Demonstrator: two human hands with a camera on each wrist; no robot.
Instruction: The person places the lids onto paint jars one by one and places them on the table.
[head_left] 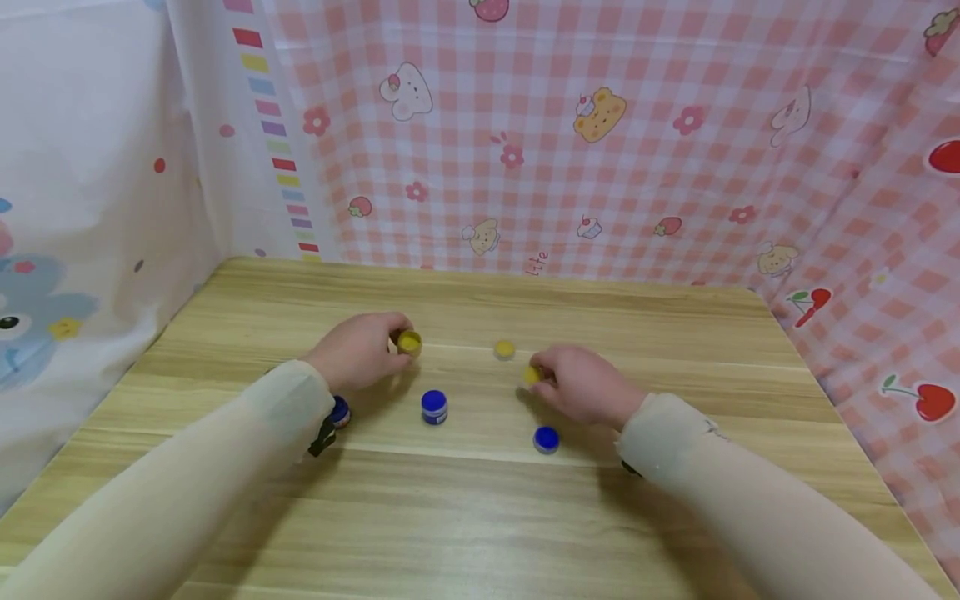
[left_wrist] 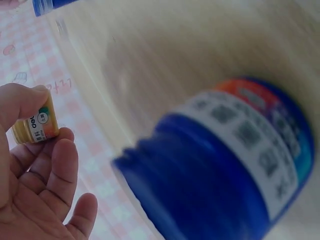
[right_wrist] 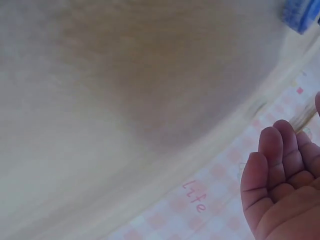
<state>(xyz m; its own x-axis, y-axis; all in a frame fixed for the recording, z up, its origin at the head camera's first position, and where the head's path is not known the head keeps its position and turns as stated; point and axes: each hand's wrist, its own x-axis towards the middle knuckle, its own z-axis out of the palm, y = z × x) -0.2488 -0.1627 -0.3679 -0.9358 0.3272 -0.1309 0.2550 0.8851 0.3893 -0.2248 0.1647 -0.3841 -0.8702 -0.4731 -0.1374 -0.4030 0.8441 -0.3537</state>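
My left hand [head_left: 360, 350] pinches a small yellow jar [head_left: 409, 343] by its sides, its uncovered mouth showing yellow in the head view. The left wrist view shows the labelled jar [left_wrist: 42, 124] between thumb and fingers. A small yellow piece [head_left: 533, 375] is pinched by my right hand [head_left: 585, 385], whose fingers partly cover it; only its edge [right_wrist: 304, 118] shows in the right wrist view. Between the hands, slightly farther back, lies a round yellow-topped piece [head_left: 504, 349]. Nearer me are a blue jar [head_left: 434, 407] and a low round blue piece [head_left: 547, 440].
Another blue jar [head_left: 341, 412] stands beside my left wrist, partly covered by the sleeve; a blue jar with a threaded neck [left_wrist: 225, 165] looms large in the left wrist view. Patterned cloth [head_left: 540, 167] hangs behind the wooden table [head_left: 465, 517] and along both sides.
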